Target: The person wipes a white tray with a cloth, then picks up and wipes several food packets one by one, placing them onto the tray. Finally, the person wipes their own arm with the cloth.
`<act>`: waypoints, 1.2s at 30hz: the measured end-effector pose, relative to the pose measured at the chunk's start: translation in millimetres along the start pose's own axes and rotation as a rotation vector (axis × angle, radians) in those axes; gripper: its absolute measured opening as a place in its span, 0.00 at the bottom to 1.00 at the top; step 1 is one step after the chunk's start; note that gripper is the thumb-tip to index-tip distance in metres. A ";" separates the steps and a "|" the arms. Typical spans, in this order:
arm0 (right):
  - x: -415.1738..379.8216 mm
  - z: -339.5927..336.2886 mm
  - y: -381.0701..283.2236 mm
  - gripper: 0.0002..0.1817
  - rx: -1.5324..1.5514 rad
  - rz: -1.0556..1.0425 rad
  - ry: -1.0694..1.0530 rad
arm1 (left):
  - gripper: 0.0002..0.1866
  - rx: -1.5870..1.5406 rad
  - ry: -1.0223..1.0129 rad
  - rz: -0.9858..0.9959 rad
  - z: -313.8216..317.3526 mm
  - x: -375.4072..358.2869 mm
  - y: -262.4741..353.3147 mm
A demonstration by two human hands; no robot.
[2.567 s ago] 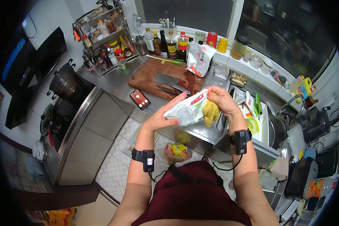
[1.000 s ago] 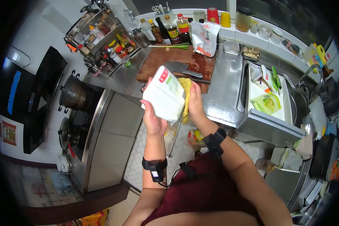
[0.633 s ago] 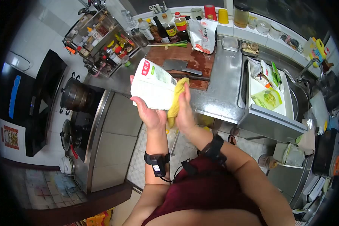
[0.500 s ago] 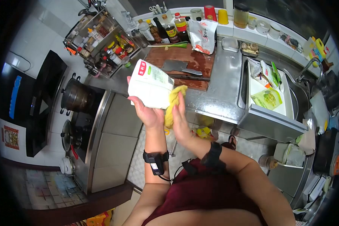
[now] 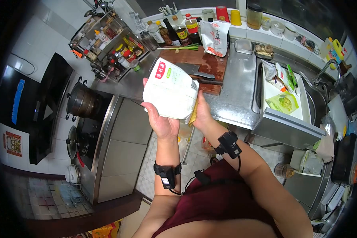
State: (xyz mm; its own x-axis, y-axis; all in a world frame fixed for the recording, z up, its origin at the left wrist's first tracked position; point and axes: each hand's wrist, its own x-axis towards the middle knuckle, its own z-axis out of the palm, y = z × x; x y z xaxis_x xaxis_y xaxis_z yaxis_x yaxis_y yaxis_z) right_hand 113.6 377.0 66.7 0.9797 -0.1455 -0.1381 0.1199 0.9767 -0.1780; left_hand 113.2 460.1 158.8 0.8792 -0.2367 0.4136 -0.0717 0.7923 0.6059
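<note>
A white package (image 5: 171, 93) with a red label and small green print is held up above the counter's front edge. My left hand (image 5: 161, 122) grips its lower left side, thumb on the front and fingers behind. At its right edge is my right hand (image 5: 202, 110), with a yellow cloth (image 5: 193, 114) pressed between palm and package. The right fingers are mostly hidden behind the package. Behind it, a cleaver (image 5: 198, 71) lies on the wooden cutting board (image 5: 215, 88), with green onions (image 5: 186, 47) at the board's back edge.
Sauce bottles (image 5: 171, 32) and a white bag (image 5: 214, 37) stand at the back. An open drawer (image 5: 285, 127) holding food packets juts out before the sink (image 5: 317, 99). Pots (image 5: 82, 101) rest on the stove at left, below a spice rack (image 5: 111, 43).
The package has turned its front more toward the camera and moved slightly right. The right hand has slid behind its right edge, and the yellow cloth is now mostly hidden.
</note>
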 end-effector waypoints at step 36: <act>-32.0 35.6 -62.1 0.23 -1.381 -1.038 -0.169 | 0.16 0.211 0.191 -0.007 -22.2 17.6 10.8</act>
State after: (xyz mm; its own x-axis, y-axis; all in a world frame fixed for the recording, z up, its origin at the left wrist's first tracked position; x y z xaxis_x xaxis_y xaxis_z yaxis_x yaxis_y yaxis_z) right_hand 80.5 326.6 116.9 0.6056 -0.4687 0.6431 0.5323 -0.3622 -0.7651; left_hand 138.3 477.0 157.5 0.9515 -0.1155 0.2850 -0.1440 0.6513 0.7450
